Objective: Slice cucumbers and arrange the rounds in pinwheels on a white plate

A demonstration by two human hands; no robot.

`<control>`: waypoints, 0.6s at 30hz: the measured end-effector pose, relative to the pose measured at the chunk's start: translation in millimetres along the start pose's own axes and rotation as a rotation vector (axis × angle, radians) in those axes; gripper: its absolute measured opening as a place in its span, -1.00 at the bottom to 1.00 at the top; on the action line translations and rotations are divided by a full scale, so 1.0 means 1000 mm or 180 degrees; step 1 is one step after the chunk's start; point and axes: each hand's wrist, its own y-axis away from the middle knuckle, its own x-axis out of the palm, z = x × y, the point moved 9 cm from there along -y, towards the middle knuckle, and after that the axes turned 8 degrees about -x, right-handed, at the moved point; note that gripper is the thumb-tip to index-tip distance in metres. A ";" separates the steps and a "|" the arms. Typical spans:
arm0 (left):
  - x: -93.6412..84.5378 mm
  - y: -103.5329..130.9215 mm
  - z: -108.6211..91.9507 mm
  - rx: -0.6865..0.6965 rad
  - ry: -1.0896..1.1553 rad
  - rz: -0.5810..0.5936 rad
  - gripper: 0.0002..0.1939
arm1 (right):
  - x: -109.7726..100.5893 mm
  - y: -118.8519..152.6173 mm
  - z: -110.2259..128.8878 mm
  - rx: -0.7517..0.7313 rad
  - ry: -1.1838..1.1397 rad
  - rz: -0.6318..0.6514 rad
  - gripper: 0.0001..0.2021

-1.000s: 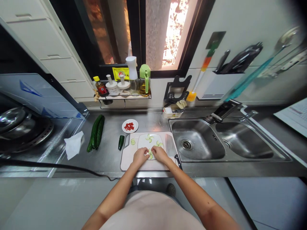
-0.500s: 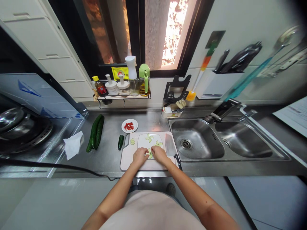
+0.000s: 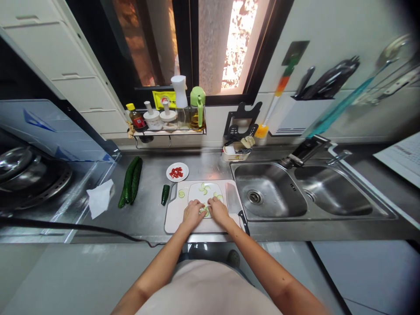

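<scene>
A white plate (image 3: pixel 213 188) with curved, pale green cucumber slices (image 3: pixel 204 189) set in small pinwheel clusters rests on a white cutting board (image 3: pixel 175 221). Over its near part, my left hand (image 3: pixel 193 213) and my right hand (image 3: pixel 218 211) face each other. Their fingers are bent and closed at the fingertips on the slices of the nearest cluster, which they partly cover. Left of the plate, a few round slices (image 3: pixel 181 193) lie on the board. A kitchen knife (image 3: pixel 243 221) with a black handle lies along the board's right side.
A cut cucumber piece (image 3: pixel 165 195) and a small white plate (image 3: pixel 169 176) of red bits (image 3: pixel 176 172) lie near the board. Whole cucumbers (image 3: pixel 131 181) and a paper towel (image 3: pixel 100 199) are farther left. A double sink (image 3: pixel 269 188) is right; bottles (image 3: pixel 181 103) stand on a back rack.
My hands have shifted slightly at the nearest cluster, the left one inward with its fingers laid more over the slices. Other things stay where they were.
</scene>
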 end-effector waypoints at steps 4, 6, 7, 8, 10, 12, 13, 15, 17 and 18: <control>0.000 0.000 0.001 0.0010 0.0021 0.0050 -0.73 | 0.002 0.002 0.002 -0.0159 -0.0036 0.0006 -0.79; 0.001 0.000 0.002 0.0031 0.0033 0.0057 -0.72 | 0.004 0.003 0.003 -0.0205 -0.0032 -0.0008 -0.79; 0.001 0.000 0.002 0.0044 0.0038 0.0052 -0.71 | 0.004 0.003 0.003 -0.0213 -0.0026 -0.0022 -0.79; 0.001 0.000 0.003 0.0055 0.0042 0.0047 -0.71 | 0.004 0.003 0.003 -0.0220 -0.0024 -0.0036 -0.79; 0.002 0.001 0.003 0.0055 0.0044 0.0051 -0.71 | 0.005 0.004 0.004 -0.0224 -0.0033 -0.0049 -0.79; 0.002 0.001 0.004 0.0032 0.0036 0.0078 -0.70 | 0.005 0.004 0.004 -0.0203 -0.0051 -0.0035 -0.80; 0.003 0.001 0.004 0.0023 0.0032 0.0091 -0.70 | 0.006 0.004 0.004 -0.0186 -0.0054 -0.0024 -0.81; 0.003 0.001 0.004 0.0009 0.0023 0.0109 -0.70 | 0.006 0.004 0.004 -0.0161 -0.0050 -0.0001 -0.81; 0.003 0.001 0.004 0.0018 0.0010 0.0109 -0.70 | 0.006 0.005 0.004 -0.0150 -0.0033 -0.0001 -0.81; 0.003 0.001 0.004 0.0026 0.0002 0.0100 -0.70 | 0.006 0.005 0.003 -0.0145 -0.0020 -0.0007 -0.81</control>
